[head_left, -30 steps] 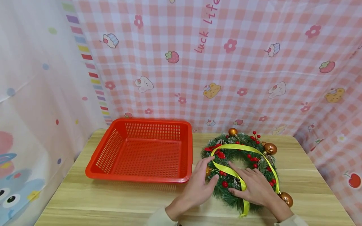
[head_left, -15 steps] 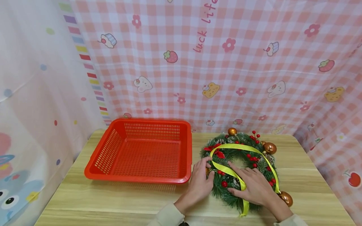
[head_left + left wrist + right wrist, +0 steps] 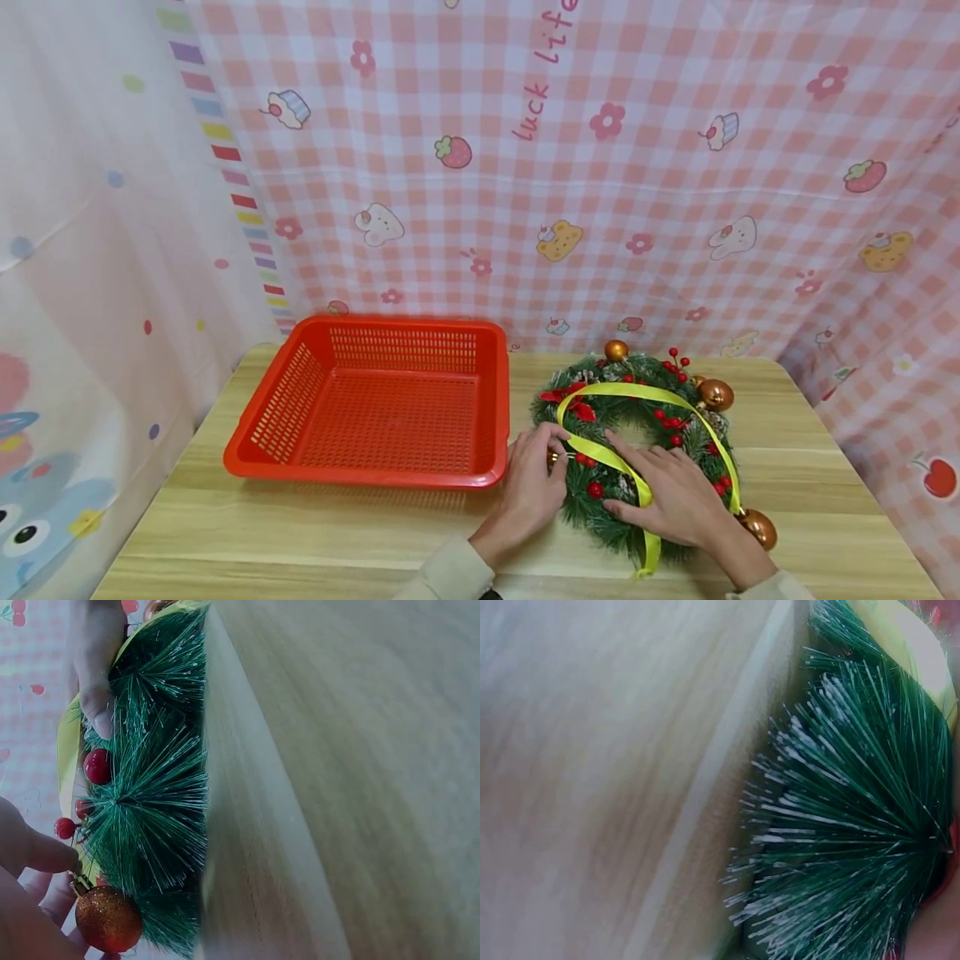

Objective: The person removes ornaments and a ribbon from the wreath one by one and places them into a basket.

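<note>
A green artificial Christmas wreath (image 3: 600, 521) with red berries lies on the table, a yellow ribbon (image 3: 637, 389) looped over it. At its left side, my left hand (image 3: 531, 483) has its thumb and curled fingers around a glittery orange bauble (image 3: 109, 919). In the left wrist view the thumb touches the bauble's cap, with fingers behind it. My right hand (image 3: 675, 496) rests on the near part of the wreath, index finger and thumb extended, beside the ribbon. The other fingertips are partly hidden. The right wrist view shows mostly green needles (image 3: 855, 817).
A red plastic basket (image 3: 498, 400) with slotted walls stands left of the wreath, close to my left hand. Copper baubles (image 3: 716, 394) stick out on the wreath's right. A checked cloth (image 3: 450, 208) hangs behind the wooden table (image 3: 300, 533).
My left hand has drawn slightly back from over the wreath, and its thumb and fingers have closed around the bauble. The right hand and the wreath stay in place.
</note>
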`<state>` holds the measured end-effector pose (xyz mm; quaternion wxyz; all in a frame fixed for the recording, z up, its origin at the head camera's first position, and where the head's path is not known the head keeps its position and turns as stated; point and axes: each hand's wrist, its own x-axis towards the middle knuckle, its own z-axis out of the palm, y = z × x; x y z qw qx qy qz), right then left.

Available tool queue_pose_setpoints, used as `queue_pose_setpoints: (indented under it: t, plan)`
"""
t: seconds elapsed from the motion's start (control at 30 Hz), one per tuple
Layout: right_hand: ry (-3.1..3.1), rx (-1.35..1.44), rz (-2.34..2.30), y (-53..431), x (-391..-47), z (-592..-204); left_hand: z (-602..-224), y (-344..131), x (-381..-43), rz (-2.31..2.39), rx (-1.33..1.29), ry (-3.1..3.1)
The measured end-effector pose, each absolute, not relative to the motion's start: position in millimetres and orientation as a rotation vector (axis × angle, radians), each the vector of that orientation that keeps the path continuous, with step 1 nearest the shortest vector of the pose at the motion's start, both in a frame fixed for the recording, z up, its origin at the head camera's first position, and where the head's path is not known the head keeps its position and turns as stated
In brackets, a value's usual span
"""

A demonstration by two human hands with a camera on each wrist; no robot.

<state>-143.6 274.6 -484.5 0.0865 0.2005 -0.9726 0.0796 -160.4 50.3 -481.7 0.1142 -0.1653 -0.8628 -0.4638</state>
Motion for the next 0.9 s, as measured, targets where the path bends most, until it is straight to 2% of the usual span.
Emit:
queue_pose_setpoints:
  t: [0.3,0.9]
  plan:
    - [-2.885,0.603,0.236,274.1,-142.9,-483.1,-479.8,54.7,-160.0,-1.231,-0.571,-2.399]
    - [-2.927,0.583,0.251,273.6,-142.7,-483.3,-477.0,55.6,-159.5,-1.466,-0.635,-2.404]
